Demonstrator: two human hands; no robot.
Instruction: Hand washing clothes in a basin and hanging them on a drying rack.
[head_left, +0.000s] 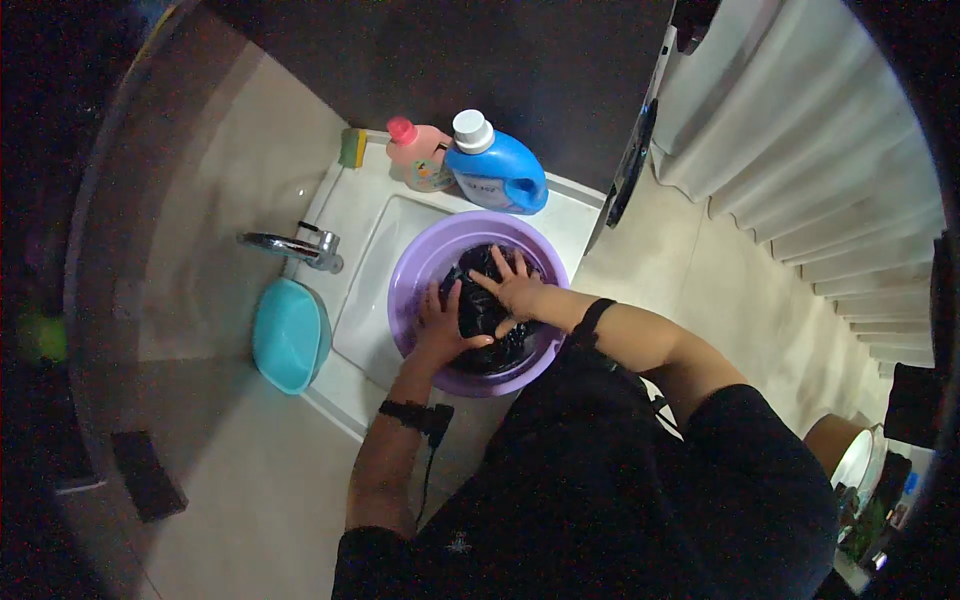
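A round purple plastic basin (401, 277) holds wet, dark fabric (480, 307). Both of my hands are inside the basin, palms down on the fabric. Fingers spread apart, my left hand (444, 326) lies at the left side of the dark bundle, its thumb stretched over it. My right hand (516, 291) rests on the upper right part of the bundle, with its fingers also spread. Neither hand is visibly gripping the cloth. The parts of the fabric under the palms are hidden.
The basin sits over a white sink (367, 300) with a chrome faucet (322, 251) at left. A turquoise basin (289, 337) stands beside the faucet. Behind are a blue detergent bottle (499, 172), a pink bottle (424, 157) and a green-and-yellow sponge (352, 148). A pale curtain (780, 165) hangs right.
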